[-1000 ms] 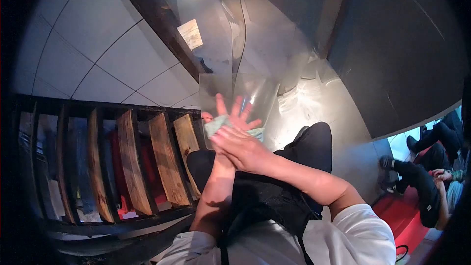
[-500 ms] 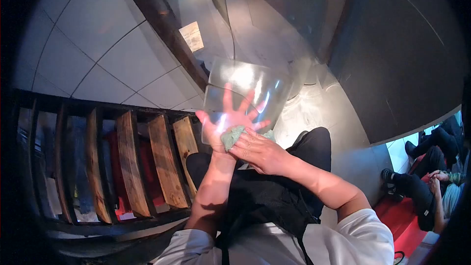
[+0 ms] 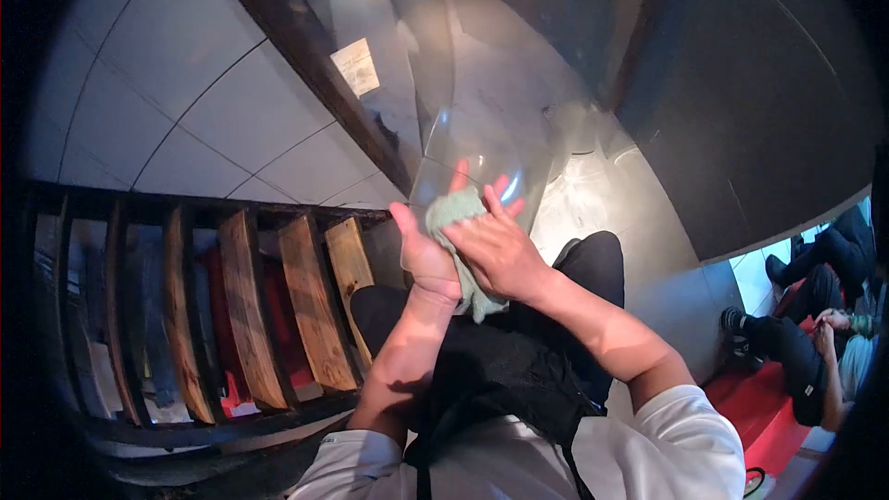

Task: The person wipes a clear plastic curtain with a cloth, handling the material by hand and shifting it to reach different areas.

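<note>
A clear, glossy sheet (image 3: 482, 143) is held up in front of my lap, tilted and catching the light. My left hand (image 3: 429, 259) supports it from behind, thumb by its left edge, with the long fingers seen partly through it. A pale green cloth (image 3: 454, 208) lies bunched against the near face of the sheet, its lower end hanging past my wrists. Pressed on that cloth is my right hand (image 3: 505, 255), fingers together and pointing up and left. Where the lower part of the sheet sits behind my hands, it is hidden.
Wooden slats (image 3: 252, 310) in a dark frame stand at my left. A dark beam (image 3: 310, 60) crosses beside pale tiles (image 3: 185, 37). On the right is a large dark curved surface (image 3: 759, 102). Another person in dark trousers (image 3: 787, 352) sits near a red surface (image 3: 764, 407).
The sheet has turned and now looks narrower. My right hand and the cloth have moved up and right across it, and more of the cloth hangs down. My left hand has rotated with the sheet.
</note>
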Motion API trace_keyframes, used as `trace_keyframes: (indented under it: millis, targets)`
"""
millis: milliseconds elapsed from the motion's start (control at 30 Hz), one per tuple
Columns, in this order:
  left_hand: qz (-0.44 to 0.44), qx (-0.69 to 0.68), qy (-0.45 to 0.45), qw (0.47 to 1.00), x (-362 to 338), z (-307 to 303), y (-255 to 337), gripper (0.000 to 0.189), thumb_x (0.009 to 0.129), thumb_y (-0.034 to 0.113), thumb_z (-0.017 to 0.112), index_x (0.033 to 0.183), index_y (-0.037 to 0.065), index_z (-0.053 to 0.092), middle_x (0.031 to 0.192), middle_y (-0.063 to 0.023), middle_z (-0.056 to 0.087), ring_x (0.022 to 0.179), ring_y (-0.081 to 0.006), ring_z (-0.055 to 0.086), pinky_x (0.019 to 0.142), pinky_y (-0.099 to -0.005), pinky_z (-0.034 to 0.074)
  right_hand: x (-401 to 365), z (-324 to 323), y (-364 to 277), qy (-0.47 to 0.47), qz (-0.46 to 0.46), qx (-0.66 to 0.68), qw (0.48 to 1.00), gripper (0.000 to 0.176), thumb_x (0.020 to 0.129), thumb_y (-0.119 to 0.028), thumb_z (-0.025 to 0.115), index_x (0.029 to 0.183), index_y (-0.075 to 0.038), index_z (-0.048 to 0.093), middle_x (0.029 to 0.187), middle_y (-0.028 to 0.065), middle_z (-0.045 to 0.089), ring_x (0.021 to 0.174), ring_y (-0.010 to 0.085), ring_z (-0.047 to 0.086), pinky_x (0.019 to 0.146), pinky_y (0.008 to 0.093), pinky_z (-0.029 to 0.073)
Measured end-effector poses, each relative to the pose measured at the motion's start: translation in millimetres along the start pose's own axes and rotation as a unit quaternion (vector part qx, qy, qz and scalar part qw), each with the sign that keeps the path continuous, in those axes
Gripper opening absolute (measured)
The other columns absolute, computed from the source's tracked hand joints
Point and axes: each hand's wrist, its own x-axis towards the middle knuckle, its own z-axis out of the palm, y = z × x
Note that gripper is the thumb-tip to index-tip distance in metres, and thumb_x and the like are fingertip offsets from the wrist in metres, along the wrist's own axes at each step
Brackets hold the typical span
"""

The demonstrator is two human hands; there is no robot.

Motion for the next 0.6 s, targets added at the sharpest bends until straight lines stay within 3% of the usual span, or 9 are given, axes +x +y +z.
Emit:
trace_keyframes:
  millis: [67,133,167,200,267,300,333,433,600]
  targets:
    - [0.038,-0.099,0.042,0.993,6,1,-13,0.102,0.082,0.091,0.031,0.161,0.026,0.021,0.163,-0.0146,0.027,0.146,-0.0537,0.021,0.112,-0.0747,0.021,21,5,0,0.118,0.042,0.058,0.99,0.038,0.084,0.001,0.064,0.122,-0.004,0.064,0.102,0.017,0.07,0.095,0.0314,0.069,0.102,0.0479,0.045]
    - [0.017,-0.088,0.014,0.996,-2,10,-14,0.102,0.085,0.087,0.029,0.161,0.019,0.021,0.165,-0.005,0.023,0.149,-0.0401,0.025,0.119,-0.0691,0.014,47,2,-8,0.209,0.098,0.103,0.968,0.032,0.089,0.005,0.06,0.121,-0.001,0.064,0.093,0.0173,0.068,0.081,0.0304,0.069,0.087,0.039,0.054]
    - [0.019,-0.069,0.016,0.997,-4,7,-19,0.101,0.086,0.087,0.03,0.161,0.019,0.021,0.165,-0.0049,0.024,0.149,-0.0377,0.025,0.119,-0.0691,0.014,61,-5,-13,0.221,0.174,0.134,0.95,0.028,0.092,0.004,0.057,0.119,0.0,0.065,0.096,0.0198,0.068,0.078,0.0308,0.069,0.072,0.0338,0.053]
    - [0.02,-0.061,0.001,0.998,-4,5,-19,0.1,0.086,0.086,0.031,0.161,0.02,0.02,0.165,-0.005,0.023,0.15,-0.036,0.025,0.119,-0.0689,0.015,79,-14,-19,0.238,0.225,0.211,0.921,0.024,0.093,-0.002,0.058,0.116,-0.001,0.066,0.097,0.0204,0.068,0.079,0.0307,0.069,0.073,0.0372,0.053]
    - [0.024,-0.043,-0.03,0.998,-4,2,-19,0.097,0.088,0.084,0.033,0.161,0.022,0.018,0.165,-0.0051,0.022,0.151,-0.0327,0.025,0.119,-0.0685,0.016,90,-17,0,0.132,0.22,0.137,0.957,0.023,0.096,-0.013,0.059,0.115,-0.002,0.066,0.103,0.0186,0.069,0.095,0.0311,0.068,0.085,0.0441,0.05]
    - [0.033,-0.028,0.001,0.999,-6,3,-16,0.097,0.088,0.084,0.032,0.162,0.023,0.017,0.166,-0.0056,0.021,0.151,-0.033,0.025,0.119,-0.0684,0.016,90,-26,3,0.021,0.169,0.01,0.985,0.037,0.097,-0.027,0.061,0.126,-0.003,0.061,0.118,0.0209,0.067,0.121,0.0351,0.059,0.102,0.051,0.041]
    - [0.046,-0.013,0.031,0.998,-7,6,-14,0.096,0.088,0.084,0.032,0.162,0.024,0.016,0.166,-0.0061,0.02,0.151,-0.0333,0.024,0.119,-0.0683,0.016,84,-17,6,0.006,0.136,-0.009,0.991,0.041,0.097,-0.028,0.061,0.129,-0.002,0.059,0.124,0.0214,0.063,0.126,0.0361,0.055,0.106,0.0511,0.038]
    - [0.065,-0.047,-0.051,0.995,-2,14,-10,0.084,0.09,0.08,0.034,0.159,0.034,0.025,0.168,-0.0096,0.013,0.149,-0.0467,0.02,0.114,-0.0746,0.016,57,7,-6,-0.08,0.072,-0.04,0.993,0.058,0.094,-0.031,0.063,0.14,0.002,0.05,0.148,0.0224,0.047,0.14,0.0405,0.043,0.12,0.0521,0.026]
    - [0.024,-0.008,-0.08,0.996,-12,-20,2,0.089,0.086,0.087,0.032,0.159,0.036,0.024,0.168,-0.0134,0.012,0.148,-0.0529,0.018,0.113,-0.0754,0.015,-8,24,-17,-0.09,0.056,0.118,0.987,0.058,0.089,-0.027,0.068,0.139,-0.003,0.053,0.148,0.0223,0.047,0.141,0.0373,0.042,0.119,0.0558,0.026]
